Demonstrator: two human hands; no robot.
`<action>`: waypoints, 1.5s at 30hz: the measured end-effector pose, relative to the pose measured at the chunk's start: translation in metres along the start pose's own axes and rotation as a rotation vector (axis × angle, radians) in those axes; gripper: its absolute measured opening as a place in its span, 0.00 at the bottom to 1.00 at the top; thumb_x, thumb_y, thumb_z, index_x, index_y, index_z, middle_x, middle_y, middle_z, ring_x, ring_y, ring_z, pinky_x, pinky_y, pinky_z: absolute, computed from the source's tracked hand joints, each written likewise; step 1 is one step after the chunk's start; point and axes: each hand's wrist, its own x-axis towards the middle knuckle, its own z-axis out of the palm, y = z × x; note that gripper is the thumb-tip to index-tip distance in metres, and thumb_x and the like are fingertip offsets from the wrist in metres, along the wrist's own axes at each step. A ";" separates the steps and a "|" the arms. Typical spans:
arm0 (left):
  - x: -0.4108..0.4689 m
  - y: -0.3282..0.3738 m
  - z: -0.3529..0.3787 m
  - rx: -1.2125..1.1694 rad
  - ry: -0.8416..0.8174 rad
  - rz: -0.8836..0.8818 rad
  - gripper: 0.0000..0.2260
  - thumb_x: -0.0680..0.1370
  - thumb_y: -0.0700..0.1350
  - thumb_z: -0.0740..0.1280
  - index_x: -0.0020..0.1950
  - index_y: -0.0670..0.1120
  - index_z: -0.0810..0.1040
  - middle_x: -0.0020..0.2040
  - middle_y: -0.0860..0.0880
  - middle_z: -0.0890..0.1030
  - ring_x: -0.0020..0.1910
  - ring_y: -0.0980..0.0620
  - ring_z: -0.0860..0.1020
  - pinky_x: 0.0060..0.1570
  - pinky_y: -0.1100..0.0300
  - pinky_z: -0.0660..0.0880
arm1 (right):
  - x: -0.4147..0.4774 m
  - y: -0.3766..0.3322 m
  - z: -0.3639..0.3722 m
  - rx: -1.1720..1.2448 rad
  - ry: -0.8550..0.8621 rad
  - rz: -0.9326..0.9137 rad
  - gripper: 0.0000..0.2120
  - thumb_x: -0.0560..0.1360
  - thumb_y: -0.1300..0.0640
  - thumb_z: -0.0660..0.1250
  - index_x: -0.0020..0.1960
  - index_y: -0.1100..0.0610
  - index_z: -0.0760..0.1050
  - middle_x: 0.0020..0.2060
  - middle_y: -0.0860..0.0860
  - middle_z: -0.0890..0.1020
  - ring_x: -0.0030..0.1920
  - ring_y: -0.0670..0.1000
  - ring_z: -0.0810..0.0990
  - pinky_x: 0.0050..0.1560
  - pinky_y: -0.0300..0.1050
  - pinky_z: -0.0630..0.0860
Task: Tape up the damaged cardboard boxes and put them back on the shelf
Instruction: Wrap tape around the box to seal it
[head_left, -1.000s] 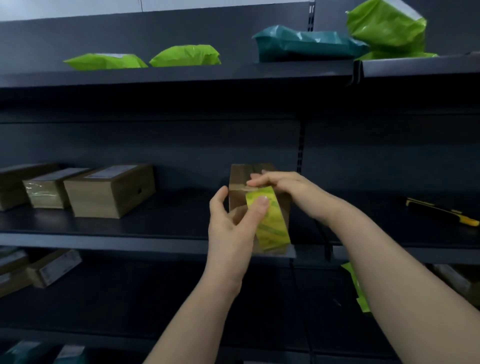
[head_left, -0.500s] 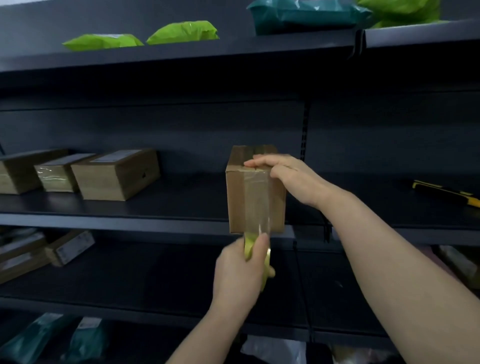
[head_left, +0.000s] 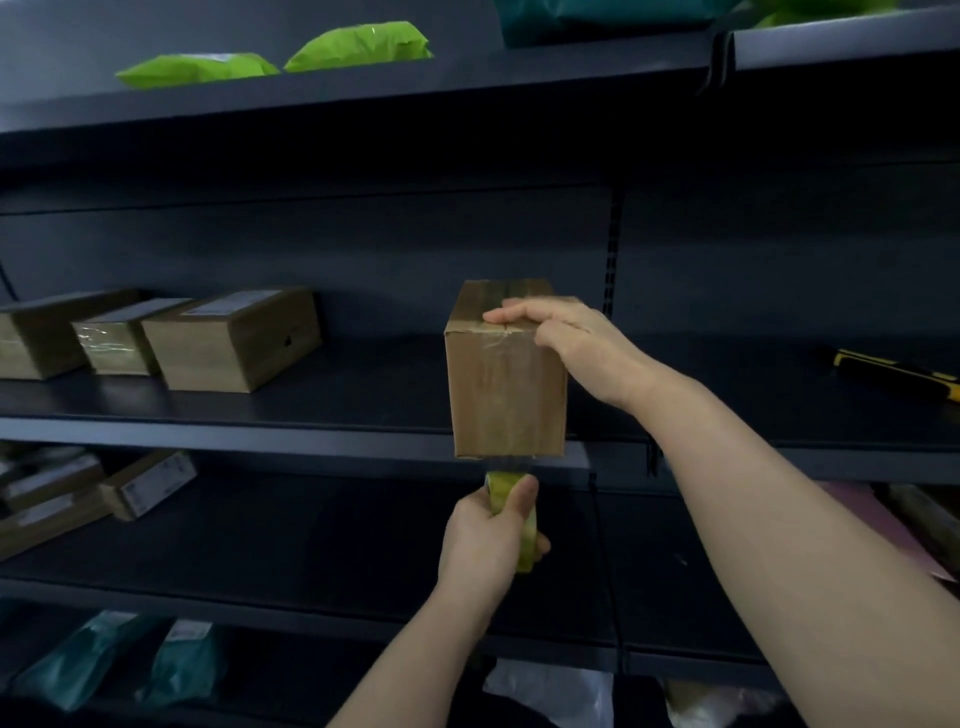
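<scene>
The left hand (head_left: 483, 530) is curled tight round a yellow-green tape roll (head_left: 527, 543), thumb over the top of it, directly below the near bottom edge of the box (head_left: 506, 395). A short clear strip of tape (head_left: 511, 462) runs taut from that edge straight down to the roll. So the box lies straight up from these fingers, and the pull line runs vertically along the box's tall near face.

The right hand (head_left: 566, 338) rests on top of the box, fingers laid out fairly straight and flat over the top near edge, pressing down where the tape begins. It pins rather than grips.

The box stands on end, long axis upright, at the near lip of the middle shelf (head_left: 260, 431), its bottom edge about level with that lip. I'd judge the next move turns on this: the roll has to pass under the box, which means the right hand tipping or lifting it, or the strip being torn here. The left hand is the nearer one to that bottom edge.

Further out on the same shelf, three more cardboard boxes (head_left: 234, 343) sit together well to the left, and a yellow-and-black tool (head_left: 888, 371) lies far right.
</scene>
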 end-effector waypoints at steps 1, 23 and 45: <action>0.002 0.002 0.000 -0.021 -0.005 -0.021 0.11 0.80 0.57 0.65 0.50 0.49 0.78 0.32 0.48 0.83 0.35 0.52 0.83 0.44 0.56 0.80 | 0.000 0.000 0.000 0.000 0.002 -0.001 0.24 0.73 0.54 0.51 0.59 0.37 0.77 0.67 0.41 0.72 0.68 0.43 0.62 0.70 0.50 0.60; 0.038 0.068 -0.071 1.528 0.353 1.294 0.31 0.75 0.39 0.53 0.80 0.41 0.56 0.81 0.42 0.57 0.80 0.45 0.52 0.77 0.42 0.51 | 0.008 0.010 0.012 0.019 0.192 -0.063 0.18 0.82 0.46 0.49 0.55 0.48 0.77 0.56 0.43 0.79 0.62 0.47 0.73 0.65 0.55 0.68; 0.039 0.019 -0.073 0.780 -0.006 0.674 0.32 0.77 0.33 0.62 0.80 0.48 0.58 0.79 0.51 0.57 0.74 0.64 0.44 0.77 0.59 0.40 | -0.058 0.053 0.078 0.086 0.300 0.164 0.33 0.74 0.34 0.51 0.75 0.48 0.51 0.70 0.50 0.70 0.66 0.50 0.72 0.65 0.53 0.70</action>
